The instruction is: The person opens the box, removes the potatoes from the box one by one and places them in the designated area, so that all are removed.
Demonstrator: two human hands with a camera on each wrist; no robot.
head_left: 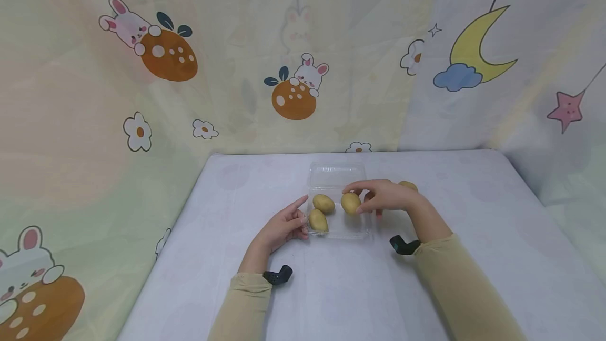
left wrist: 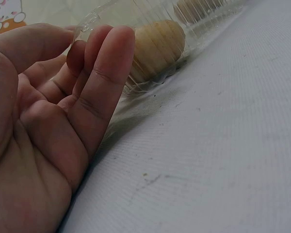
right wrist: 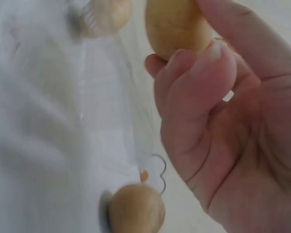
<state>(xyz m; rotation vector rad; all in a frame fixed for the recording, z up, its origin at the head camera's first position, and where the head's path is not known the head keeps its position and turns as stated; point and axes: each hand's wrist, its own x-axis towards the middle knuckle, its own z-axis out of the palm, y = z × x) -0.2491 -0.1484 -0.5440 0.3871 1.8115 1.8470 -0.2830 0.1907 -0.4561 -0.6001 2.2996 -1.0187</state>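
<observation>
In the head view a clear plastic clamshell box [head_left: 347,229] lies with its ribbed lid [head_left: 337,175] folded back behind it. Two yellow potatoes [head_left: 324,203] sit in its left half. My right hand [head_left: 389,196] pinches another potato [head_left: 351,203] between thumb and fingers over the box's right half; the right wrist view shows this held potato [right wrist: 177,29] at the fingertips. At the box's left rim my left hand [head_left: 283,228] pinches the edge, index finger stretched forward. Through the clear wall, the left wrist view shows a potato [left wrist: 157,48] just past the fingers.
Behind my right wrist lies one more potato [head_left: 408,186] on the white-covered table [head_left: 341,293], partly hidden. A cartoon-printed curtain [head_left: 227,57] hangs behind and on both sides. Black wrist devices [head_left: 278,276] stick out from both sleeves.
</observation>
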